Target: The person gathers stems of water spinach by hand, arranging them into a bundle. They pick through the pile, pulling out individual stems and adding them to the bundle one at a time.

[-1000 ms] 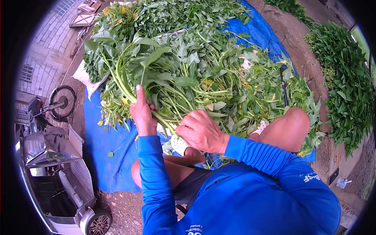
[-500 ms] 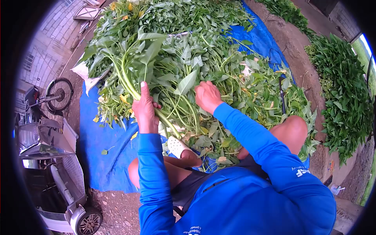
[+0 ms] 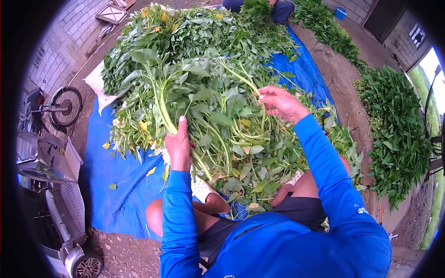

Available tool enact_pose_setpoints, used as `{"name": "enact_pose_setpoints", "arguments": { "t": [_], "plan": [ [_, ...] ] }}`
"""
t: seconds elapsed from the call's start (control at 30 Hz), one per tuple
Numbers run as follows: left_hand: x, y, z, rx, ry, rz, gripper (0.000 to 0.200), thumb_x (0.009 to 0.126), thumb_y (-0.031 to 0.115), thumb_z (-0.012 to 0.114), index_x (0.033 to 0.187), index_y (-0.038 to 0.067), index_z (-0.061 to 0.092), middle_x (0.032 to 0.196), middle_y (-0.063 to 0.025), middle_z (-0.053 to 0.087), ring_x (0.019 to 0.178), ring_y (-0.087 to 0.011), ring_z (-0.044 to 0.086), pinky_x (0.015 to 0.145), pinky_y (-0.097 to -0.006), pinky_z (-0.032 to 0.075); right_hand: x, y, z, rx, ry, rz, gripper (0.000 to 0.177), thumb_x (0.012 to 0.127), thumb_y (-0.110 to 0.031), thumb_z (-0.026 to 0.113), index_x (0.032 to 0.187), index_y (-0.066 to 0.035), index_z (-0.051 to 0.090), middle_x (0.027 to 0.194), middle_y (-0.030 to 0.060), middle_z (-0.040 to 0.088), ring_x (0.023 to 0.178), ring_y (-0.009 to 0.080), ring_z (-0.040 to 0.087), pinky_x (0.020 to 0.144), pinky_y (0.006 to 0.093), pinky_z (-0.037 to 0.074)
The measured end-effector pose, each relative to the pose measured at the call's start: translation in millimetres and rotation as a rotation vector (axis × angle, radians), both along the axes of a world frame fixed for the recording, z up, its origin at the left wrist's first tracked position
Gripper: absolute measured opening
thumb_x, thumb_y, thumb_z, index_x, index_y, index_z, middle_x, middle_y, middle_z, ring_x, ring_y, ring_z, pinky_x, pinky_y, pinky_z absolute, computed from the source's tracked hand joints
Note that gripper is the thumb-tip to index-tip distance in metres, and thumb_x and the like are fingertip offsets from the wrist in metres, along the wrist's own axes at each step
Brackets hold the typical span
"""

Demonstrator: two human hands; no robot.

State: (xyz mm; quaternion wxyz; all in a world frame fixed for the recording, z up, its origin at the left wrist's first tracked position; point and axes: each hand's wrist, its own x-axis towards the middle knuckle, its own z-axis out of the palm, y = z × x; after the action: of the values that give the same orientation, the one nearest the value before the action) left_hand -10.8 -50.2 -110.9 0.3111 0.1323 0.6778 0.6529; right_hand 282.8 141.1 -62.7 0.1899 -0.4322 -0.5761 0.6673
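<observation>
My left hand (image 3: 179, 144) is wrapped round a bunch of leafy green stems (image 3: 161, 103), thumb pointing up along them. The leaves fan out above the hand, and the thick cut ends stick out below it. To the right, my right hand (image 3: 282, 103) pinches a single green stem (image 3: 243, 79) between thumb and fingers, the other fingers loosely spread. That stem slants up and left over the heap of leafy greens (image 3: 222, 120). Some yellow leaves (image 3: 144, 126) show in the heap.
A blue tarp (image 3: 116, 185) lies under the heap. Another person (image 3: 280, 10) sits at the far end with greens. More bundled greens (image 3: 394, 125) line the right side. On the left stand a motorcycle wheel (image 3: 66, 106) and a metal sidecar (image 3: 51, 185).
My right hand has risen and moved right, and now holds a stem lifted off the heap. My left hand keeps its bunch. The view has tilted up, bringing the other person into sight.
</observation>
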Motion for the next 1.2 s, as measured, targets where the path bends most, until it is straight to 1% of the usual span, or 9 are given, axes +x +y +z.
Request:
{"name": "enact_pose_setpoints", "arguments": {
  "t": [0.13,0.4,0.53,0.67,0.77,0.87,0.93,1.0,1.2],
  "plan": [
    [16,7,-2,-0.003,0.025,-0.041,0.048,0.096,0.046,0.082,0.092,0.006,0.055,0.066,0.0021,0.050,0.047,-0.0102,0.047,0.041,-0.0298,0.044,17,-30,30,0.040,0.263,-0.047,0.031,0.105,-0.027,0.070,0.134,-0.015,0.069,0.101,-0.0071,0.067,0.090,0.0053,0.062,0.081,0.0284,0.053],
    [44,9,-4,-0.009,-0.057,-0.116,0.059,0.094,0.058,0.078,0.091,0.005,0.054,0.065,-0.0004,0.051,0.047,-0.0130,0.051,0.042,-0.0321,0.047,-28,-96,8,0.517,0.219,-0.200,0.028,0.105,-0.014,0.069,0.131,-0.003,0.071,0.100,-0.0010,0.070,0.084,0.0088,0.062,0.078,0.0274,0.053],
    [57,7,-29,0.110,-0.377,-0.242,0.061,0.092,0.067,0.076,0.090,0.009,0.056,0.068,0.0004,0.050,0.057,-0.0136,0.055,0.053,-0.0311,0.050,-85,-158,-55,0.694,0.005,-0.049,0.025,0.100,-0.010,0.067,0.119,0.004,0.075,0.101,0.0195,0.073,0.090,0.0322,0.071,0.085,0.0400,0.057],
    [61,-5,-36,0.064,-0.579,-0.253,0.044,0.092,0.041,0.087,0.101,0.003,0.066,0.081,-0.0017,0.063,0.066,-0.0141,0.058,0.057,-0.0328,0.049,-92,-186,-76,0.697,-0.112,0.010,0.027,0.098,-0.010,0.067,0.120,0.003,0.075,0.101,0.0220,0.070,0.093,0.0393,0.070,0.086,0.0460,0.056],
    [42,-13,-66,0.027,-0.511,-0.269,0.031,0.093,0.028,0.086,0.097,0.005,0.067,0.080,-0.0020,0.064,0.067,-0.0140,0.060,0.058,-0.0313,0.050,-92,-193,-81,0.696,-0.070,0.032,0.027,0.098,-0.011,0.067,0.120,0.003,0.074,0.102,0.0213,0.070,0.093,0.0386,0.070,0.085,0.0446,0.056],
    [26,-29,-29,0.029,-0.315,-0.138,0.027,0.093,0.026,0.085,0.091,0.009,0.065,0.072,-0.0011,0.059,0.057,-0.0129,0.056,0.050,-0.0290,0.048,-75,-164,-80,0.537,0.102,-0.012,0.024,0.096,-0.013,0.067,0.114,0.002,0.074,0.104,0.0204,0.071,0.095,0.0374,0.070,0.085,0.0421,0.058],
    [12,-39,8,0.015,-0.209,-0.019,0.031,0.091,0.029,0.087,0.088,0.010,0.063,0.070,-0.0007,0.058,0.052,-0.0122,0.055,0.048,-0.0279,0.046,-67,-121,-97,0.513,-0.069,-0.309,0.023,0.094,-0.011,0.065,0.111,0.001,0.075,0.101,0.0211,0.073,0.092,0.0368,0.072,0.087,0.0420,0.059],
    [-10,-44,17,0.048,-0.161,0.013,0.040,0.089,0.036,0.090,0.085,0.012,0.057,0.068,0.0004,0.054,0.052,-0.0131,0.054,0.047,-0.0296,0.046,-65,-88,-124,0.819,-0.287,-0.267,0.022,0.092,-0.009,0.064,0.107,-0.001,0.077,0.097,0.0218,0.076,0.088,0.0372,0.074,0.086,0.0430,0.060],
    [-18,-60,50,0.146,-0.156,0.122,0.035,0.093,0.031,0.087,0.092,0.010,0.060,0.067,0.0010,0.052,0.053,-0.0116,0.051,0.048,-0.0274,0.044,-122,-100,-117,0.563,-0.601,0.103,0.039,0.090,-0.034,0.075,0.106,0.002,0.076,0.113,0.0253,0.075,0.106,0.0395,0.072,0.095,0.0479,0.058]
  ]
}}
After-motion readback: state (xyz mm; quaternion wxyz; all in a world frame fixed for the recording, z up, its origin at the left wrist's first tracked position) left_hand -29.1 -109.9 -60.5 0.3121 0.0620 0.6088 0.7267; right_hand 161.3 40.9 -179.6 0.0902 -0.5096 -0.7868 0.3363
